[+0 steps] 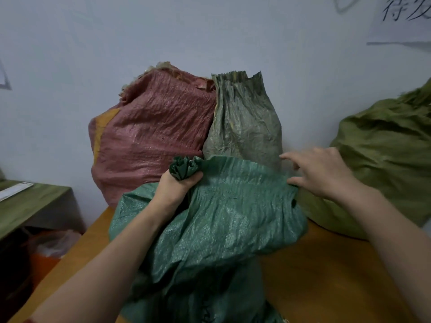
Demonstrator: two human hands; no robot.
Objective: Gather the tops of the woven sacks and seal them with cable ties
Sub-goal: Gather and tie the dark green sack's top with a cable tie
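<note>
The green sack [221, 217] lies near centre on the surface [326, 276]; the left hand [177, 185] grips a bunched part of its top (folds poke up out of the fist); the right hand [319, 173] is spread, fingers loose, thumb touching the sack's rim at the right; farther off stand a red sack [151, 131] and a grey sack [245, 122], touching; an olive sack [384, 159] sits right.

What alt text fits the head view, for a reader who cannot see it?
The left hand grips the bunched top of a dark green woven sack on a wooden table, while the right hand reaches to its loose rim. A red sack, a grey-green sack and an olive sack stand behind, near the wall.
</note>
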